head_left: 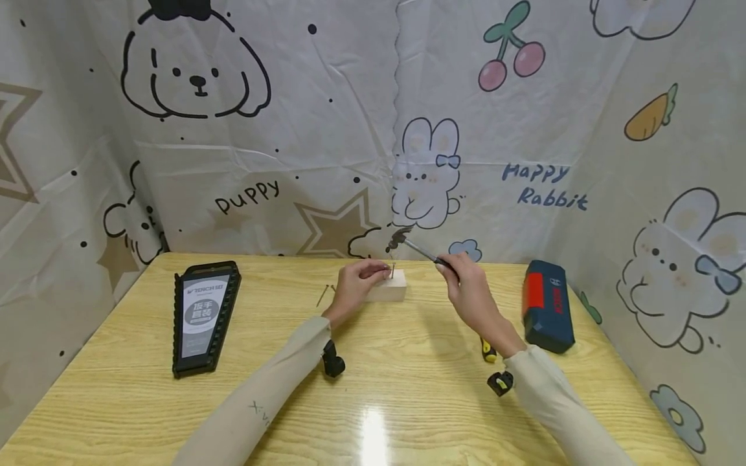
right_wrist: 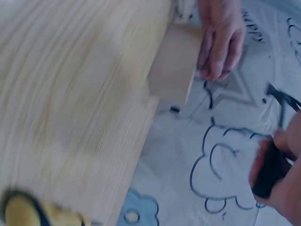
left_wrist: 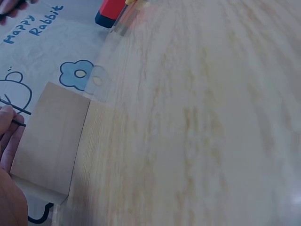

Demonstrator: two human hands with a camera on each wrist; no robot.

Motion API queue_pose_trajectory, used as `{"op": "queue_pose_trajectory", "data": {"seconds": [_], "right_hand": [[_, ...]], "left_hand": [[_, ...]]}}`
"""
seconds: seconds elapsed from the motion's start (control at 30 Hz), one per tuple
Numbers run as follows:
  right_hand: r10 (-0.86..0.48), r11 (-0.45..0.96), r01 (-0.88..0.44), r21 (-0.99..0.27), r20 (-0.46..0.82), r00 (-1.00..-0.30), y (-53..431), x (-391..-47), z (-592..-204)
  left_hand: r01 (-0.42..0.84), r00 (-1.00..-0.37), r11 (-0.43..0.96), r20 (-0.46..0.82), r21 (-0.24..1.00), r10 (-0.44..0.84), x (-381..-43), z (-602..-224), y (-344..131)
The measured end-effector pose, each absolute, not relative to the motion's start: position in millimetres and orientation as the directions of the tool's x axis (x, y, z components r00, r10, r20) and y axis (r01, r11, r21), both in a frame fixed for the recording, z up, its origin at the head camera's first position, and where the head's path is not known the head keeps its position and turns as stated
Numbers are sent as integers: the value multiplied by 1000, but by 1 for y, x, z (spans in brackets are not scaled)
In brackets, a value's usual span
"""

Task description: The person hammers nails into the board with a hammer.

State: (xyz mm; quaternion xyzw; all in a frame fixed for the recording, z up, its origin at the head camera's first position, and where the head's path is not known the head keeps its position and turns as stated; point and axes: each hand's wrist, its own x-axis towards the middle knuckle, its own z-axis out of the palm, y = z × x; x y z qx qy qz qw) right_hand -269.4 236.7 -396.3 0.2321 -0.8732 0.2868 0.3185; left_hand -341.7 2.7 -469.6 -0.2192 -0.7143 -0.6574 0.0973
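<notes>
A pale wooden block (head_left: pixel 387 291) lies near the back edge of the table. My left hand (head_left: pixel 357 285) rests against it, finger and thumb pinching a nail (left_wrist: pixel 19 123) over its top. Another thin nail (head_left: pixel 393 268) stands upright at the block, right by the fingertips. My right hand (head_left: pixel 469 291) grips a hammer (head_left: pixel 421 248) by its black handle. The hammer's dark head is raised above and slightly right of the block, apart from the nails. In the right wrist view, fingers wrap round the hammer handle (right_wrist: pixel 270 172).
Loose nails (head_left: pixel 322 296) lie left of the block. A black wrench-set rack (head_left: pixel 204 317) is at the left, a blue and red Bosch case (head_left: pixel 549 307) at the right. Beneath my right forearm lies a yellow and black tool handle (head_left: pixel 488 351). A printed curtain (head_left: pixel 326 142) hangs behind the table.
</notes>
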Motion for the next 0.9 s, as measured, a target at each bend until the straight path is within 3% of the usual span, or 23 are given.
{"op": "queue_pose_trajectory", "data": {"seconds": [0.17,0.4,0.9], "right_hand": [[-111,676,-581,-453,717,-688,229,-266,-397],[-321,783,-544,-301,554,-768,231,-269,-399],[-313,769,-540,-342,536,-784,236,-272,-401]], "left_hand": [[444,-884,36,431,896,179,-342,-470,2],[432,-890,30,420,902,179,-344,-470,3],[420,-900,75,405,904,161,-342,-469,3]]}}
